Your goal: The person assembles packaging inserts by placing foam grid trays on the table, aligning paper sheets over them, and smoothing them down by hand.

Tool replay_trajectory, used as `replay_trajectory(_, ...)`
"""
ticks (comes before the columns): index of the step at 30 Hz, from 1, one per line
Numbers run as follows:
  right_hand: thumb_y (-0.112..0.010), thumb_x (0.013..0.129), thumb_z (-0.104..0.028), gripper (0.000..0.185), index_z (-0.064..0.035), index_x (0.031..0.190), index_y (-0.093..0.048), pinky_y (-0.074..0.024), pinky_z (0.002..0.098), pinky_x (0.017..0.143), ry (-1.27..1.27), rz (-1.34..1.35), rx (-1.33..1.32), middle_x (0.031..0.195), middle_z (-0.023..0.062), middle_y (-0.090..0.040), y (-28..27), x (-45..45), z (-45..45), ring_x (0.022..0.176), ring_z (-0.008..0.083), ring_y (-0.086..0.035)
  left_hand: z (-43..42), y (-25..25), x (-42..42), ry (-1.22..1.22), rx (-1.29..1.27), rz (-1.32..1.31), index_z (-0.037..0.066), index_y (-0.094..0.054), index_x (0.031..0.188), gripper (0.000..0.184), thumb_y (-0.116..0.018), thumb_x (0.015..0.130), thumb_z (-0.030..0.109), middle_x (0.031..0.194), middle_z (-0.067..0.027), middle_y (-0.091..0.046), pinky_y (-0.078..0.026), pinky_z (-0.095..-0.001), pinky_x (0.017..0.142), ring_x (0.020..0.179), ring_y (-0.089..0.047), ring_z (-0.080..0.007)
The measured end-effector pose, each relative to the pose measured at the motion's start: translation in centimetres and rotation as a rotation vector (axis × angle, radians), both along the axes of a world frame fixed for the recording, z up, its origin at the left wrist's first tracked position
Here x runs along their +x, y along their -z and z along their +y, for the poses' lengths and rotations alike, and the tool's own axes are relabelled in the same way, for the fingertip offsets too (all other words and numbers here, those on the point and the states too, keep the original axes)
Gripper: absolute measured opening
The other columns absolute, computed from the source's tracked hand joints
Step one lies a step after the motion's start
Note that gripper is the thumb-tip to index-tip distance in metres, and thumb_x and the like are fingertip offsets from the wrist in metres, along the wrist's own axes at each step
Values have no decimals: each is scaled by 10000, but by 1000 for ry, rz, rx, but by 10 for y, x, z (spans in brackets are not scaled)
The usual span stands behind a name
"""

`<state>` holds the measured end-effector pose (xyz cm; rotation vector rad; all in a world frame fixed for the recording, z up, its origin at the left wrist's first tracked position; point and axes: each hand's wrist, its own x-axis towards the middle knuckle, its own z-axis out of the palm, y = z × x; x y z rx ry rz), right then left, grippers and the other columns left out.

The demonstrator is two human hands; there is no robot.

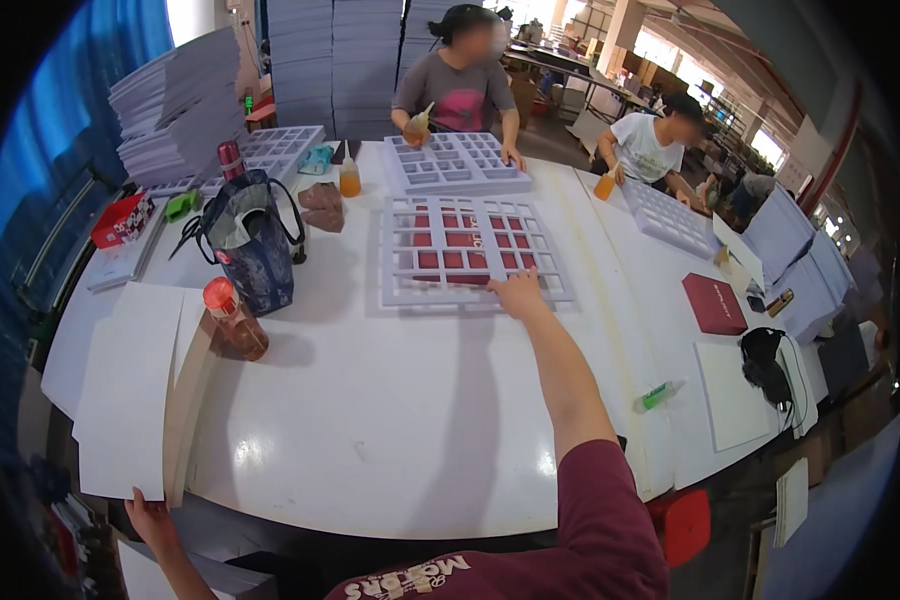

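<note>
A white grid frame lies on the far middle part of the white table, and a red lettered piece shows through its openings. The right hand reaches out to the frame's near rim, its fingers resting on the edge; whether they pinch it I cannot tell. Well apart from it, the left hand is at the near edge of the white sheets at the table's left, fingers touching the lowest corner; how firmly they close on it is unclear. Just beyond the frame stands another white grid tray, where a co-worker in a grey shirt holds a glue bottle. Left of the frame are a dark tote bag and, nearer, a red-capped bottle, tilted in view. To the right, a green-labelled bottle lies on its side, with a red box farther off. Beyond that box, a second co-worker in a white shirt leans over another grid tray.
</note>
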<state>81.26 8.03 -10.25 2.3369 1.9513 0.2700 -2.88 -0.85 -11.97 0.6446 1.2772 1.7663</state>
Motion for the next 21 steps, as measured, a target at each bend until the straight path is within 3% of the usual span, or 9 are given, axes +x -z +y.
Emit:
replay_trajectory(4,-717,827,-184,317,-257,1127,-642,-308,555,1049,-54,-66,164,1003,159,-639,-15,-4,-1,1078,341,-561,-1,0,2,9,8,-2,50,-478,1278,327,-556,1009,219,1158,-83,-605,-515,-339,815,1017,-621,-210)
replay_trajectory(8,-746,754,-129,303,-210,1038,-681,-350,486,1039,-139,-90,504,883,142,-594,-40,-14,-4,994,338,-563,4,8,-10,35,33,-37,40,-472,1266,323,-566,1008,209,1171,-96,-598,-515,-353,836,1034,-619,-222)
replay_trajectory(11,-696,787,-113,249,-186,1025,-680,-336,536,1074,-174,-65,614,857,146,-587,-65,-28,-19,978,345,-559,5,9,-10,55,60,-70,33,-472,1248,313,-574,1004,201,1153,-102,-604,-521,-367,839,1027,-622,-228)
replay_trajectory(13,-712,771,-98,294,-195,1047,-679,-331,542,1079,-179,-28,630,859,138,-573,-78,-43,-41,968,338,-551,4,1,3,52,92,-101,34,-489,1207,279,-582,999,194,1108,-96,-618,-527,-372,828,994,-629,-224)
replay_trajectory(17,-715,769,-96,330,-203,1079,-676,-323,555,1077,-182,73,589,859,124,-552,-82,-89,-116,969,333,-538,4,-8,12,52,90,-150,19,-451,1262,314,-559,1009,172,1190,-131,-587,-534,-412,876,1081,-614,-262)
replay_trajectory(21,-730,758,-114,346,-200,1088,-670,-317,560,1071,-184,208,351,868,126,-555,-63,-157,-219,991,339,-534,10,-5,11,-3,87,-178,5,-452,1260,287,-535,1014,127,1211,-151,-575,-532,-448,914,1086,-608,-289)
